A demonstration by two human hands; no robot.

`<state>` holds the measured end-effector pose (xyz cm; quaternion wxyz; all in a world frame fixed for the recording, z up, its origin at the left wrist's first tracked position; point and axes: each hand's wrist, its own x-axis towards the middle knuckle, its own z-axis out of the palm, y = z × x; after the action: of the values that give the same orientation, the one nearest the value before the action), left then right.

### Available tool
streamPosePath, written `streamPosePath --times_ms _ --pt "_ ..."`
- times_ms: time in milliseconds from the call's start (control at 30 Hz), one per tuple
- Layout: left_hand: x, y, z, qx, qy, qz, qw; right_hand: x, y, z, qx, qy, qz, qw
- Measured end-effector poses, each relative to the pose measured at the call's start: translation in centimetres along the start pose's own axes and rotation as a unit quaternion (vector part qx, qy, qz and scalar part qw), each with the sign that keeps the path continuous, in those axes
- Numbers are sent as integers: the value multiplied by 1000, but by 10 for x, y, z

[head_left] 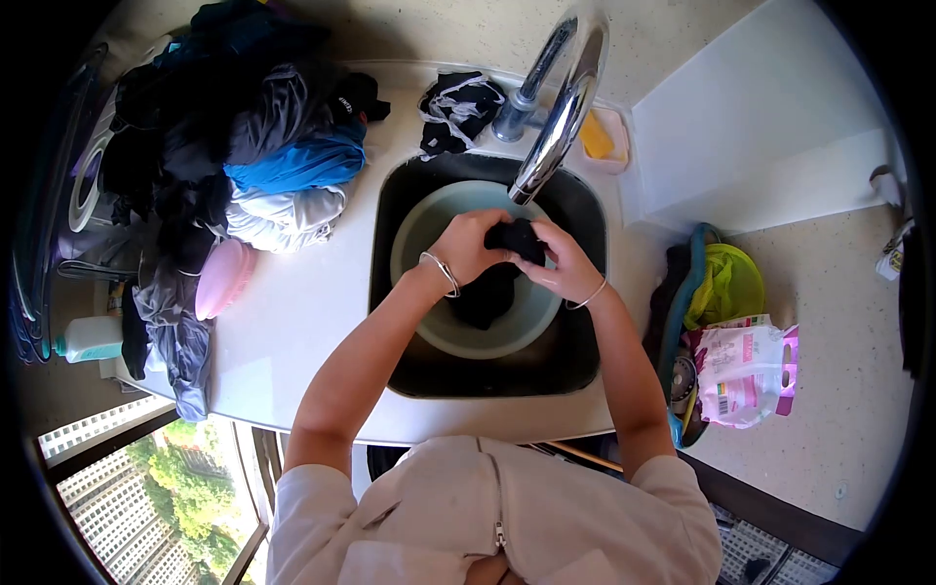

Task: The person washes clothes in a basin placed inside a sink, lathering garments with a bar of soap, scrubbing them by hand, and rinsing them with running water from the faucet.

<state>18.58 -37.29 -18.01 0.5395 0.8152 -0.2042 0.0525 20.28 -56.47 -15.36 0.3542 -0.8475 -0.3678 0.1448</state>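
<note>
Both hands grip a bunched piece of black cloth over a pale grey-green basin. My left hand closes on its left side, and my right hand pinches the right side. Which garment it is, I cannot make out. Dark cloth lies in the basin below my hands, perhaps joined to the held piece. The basin stands inside a dark sink. Just above my hands is the spout of the chrome faucet; no running water is visible.
A heap of clothes and a pink oval object occupy the counter's left side. Black-and-white cloth lies behind the sink. A soap dish sits right of the faucet. Farther right are a yellow-green bowl and a pink-white package.
</note>
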Motion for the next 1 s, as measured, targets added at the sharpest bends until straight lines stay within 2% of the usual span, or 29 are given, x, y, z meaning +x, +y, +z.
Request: streamPosePath --times_ms 33,67,100,133,167,200,267,333,400,433,467,533,567,600,667,700,767,800,867,900,933,967,1000 --pt "0 3 -1 2 40 -44 998 -9 5 8 293 68 11 954" --pt "-1 5 -3 5 46 -44 998 -16 14 15 558 127 22 820" --pt "-2 10 -7 10 48 -93 994 -24 32 21 510 152 19 847" --pt "-3 14 -9 13 51 -143 988 -23 44 36 507 142 15 850" --pt "-6 12 -1 -97 68 -163 980 -23 56 55 307 124 50 942" --pt "-9 18 7 -101 71 -167 978 -25 66 77 95 102 87 986" --pt "-7 34 11 -349 60 -183 917 -4 90 121 204 36 137 969" --pt "-8 44 1 -318 74 -184 927 16 97 131 281 146 111 942" --pt "-14 33 -9 -438 279 -152 841 19 105 116 323 168 156 918" --pt "-22 17 -16 -465 333 -207 794 25 105 102 245 209 108 940" --pt "-30 -3 -20 -489 383 -257 740 30 105 89 227 234 166 931" --pt "-52 -41 7 -452 458 -339 686 46 91 77 121 281 147 941" --pt "-67 -79 36 -413 446 -379 698 54 103 89 18 289 177 941" --pt "-75 -89 55 -381 445 -421 693 61 115 107 -83 296 206 929" --pt "-81 -95 75 -291 404 -564 659 66 101 140 -190 213 269 920" --pt "-84 -112 89 -309 382 -621 611 63 103 163 -236 182 228 927" --pt "-105 -192 147 -252 337 -697 580 45 133 196 -345 114 5 932" --pt "-115 -231 175 -227 312 -732 561 40 153 199 -384 67 -105 915" --pt "-109 -171 138 -357 297 -709 531 47 135 165 -367 -55 38 928" --pt "-109 -137 119 -475 273 -676 492 55 136 166 -324 30 140 935" --pt "-108 -127 115 -472 268 -681 492 59 133 168 -321 29 148 935" --pt "-100 -122 111 -510 295 -679 438 66 126 168 -175 110 245 947" --pt "-96 -116 106 -545 321 -673 382 70 116 168 -22 187 332 924"
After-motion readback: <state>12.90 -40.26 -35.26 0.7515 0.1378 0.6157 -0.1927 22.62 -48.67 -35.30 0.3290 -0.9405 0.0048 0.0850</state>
